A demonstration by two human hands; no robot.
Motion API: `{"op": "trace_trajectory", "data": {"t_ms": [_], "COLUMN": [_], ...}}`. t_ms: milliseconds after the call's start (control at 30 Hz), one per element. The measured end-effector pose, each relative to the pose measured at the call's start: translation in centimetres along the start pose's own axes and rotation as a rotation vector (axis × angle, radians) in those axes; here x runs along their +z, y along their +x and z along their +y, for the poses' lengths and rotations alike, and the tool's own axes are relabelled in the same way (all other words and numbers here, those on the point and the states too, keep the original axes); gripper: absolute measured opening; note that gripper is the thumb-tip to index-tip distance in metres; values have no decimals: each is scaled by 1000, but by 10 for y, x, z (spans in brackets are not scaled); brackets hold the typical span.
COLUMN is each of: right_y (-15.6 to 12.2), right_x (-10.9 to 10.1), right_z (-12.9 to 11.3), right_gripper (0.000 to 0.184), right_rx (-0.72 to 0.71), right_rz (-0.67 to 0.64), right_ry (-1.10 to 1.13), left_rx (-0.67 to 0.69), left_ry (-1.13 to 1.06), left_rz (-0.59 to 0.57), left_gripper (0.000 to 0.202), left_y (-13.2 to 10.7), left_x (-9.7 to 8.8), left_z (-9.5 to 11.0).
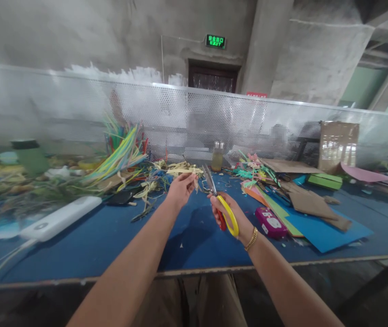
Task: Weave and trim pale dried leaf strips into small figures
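Note:
My right hand (230, 206) grips a pair of scissors (209, 180) with a yellow and a red handle loop. The blades point up and away and look nearly closed. To the left, my left hand (181, 190) is closed in a pinch on a small cream-coloured strip (196, 180), whose end shows past the fingertips. The blades are just right of this strip, apart from it. Behind my left hand lies a tangle of pale yellow strips (180, 168), partly hidden by my fingers.
A white power strip (61, 219) and a bundle of coloured strips (122, 152) are on the left. A purple box-like device (271, 222), blue sheet (330, 231) and cardboard pieces (311, 204) lie right. A glass bottle (217, 156) stands before the perforated metal screen (228, 118).

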State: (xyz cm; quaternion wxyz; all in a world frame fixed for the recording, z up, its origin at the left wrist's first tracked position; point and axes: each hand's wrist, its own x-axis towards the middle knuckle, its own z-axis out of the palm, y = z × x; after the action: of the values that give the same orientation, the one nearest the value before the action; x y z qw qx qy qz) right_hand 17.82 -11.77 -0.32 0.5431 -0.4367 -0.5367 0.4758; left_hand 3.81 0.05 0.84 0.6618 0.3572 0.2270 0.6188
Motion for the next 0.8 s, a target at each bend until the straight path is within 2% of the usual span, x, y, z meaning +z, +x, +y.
{"op": "trace_trajectory", "data": {"t_ms": [167,433,600,800], "right_y": [1,-13,-7,-2], "right_x": [-2,21,26,30], "right_z": [-3,-11,-18,-25], "right_gripper": [42,48,47,47], "right_rx": [14,192,238,259], "right_rz": [-25,-214,-197,-216], "right_ry": [-8,79,77,67], "left_rx": [7,53,8,32], "left_ry": [-22,-88,-104,-123], "left_rz": [31,-8,27,10], "left_gripper": [17,15,19,17], "left_y": [0,5,7,1], "left_x": [-2,-3,0,6], "left_z": [0,-6,-6,-3]}}
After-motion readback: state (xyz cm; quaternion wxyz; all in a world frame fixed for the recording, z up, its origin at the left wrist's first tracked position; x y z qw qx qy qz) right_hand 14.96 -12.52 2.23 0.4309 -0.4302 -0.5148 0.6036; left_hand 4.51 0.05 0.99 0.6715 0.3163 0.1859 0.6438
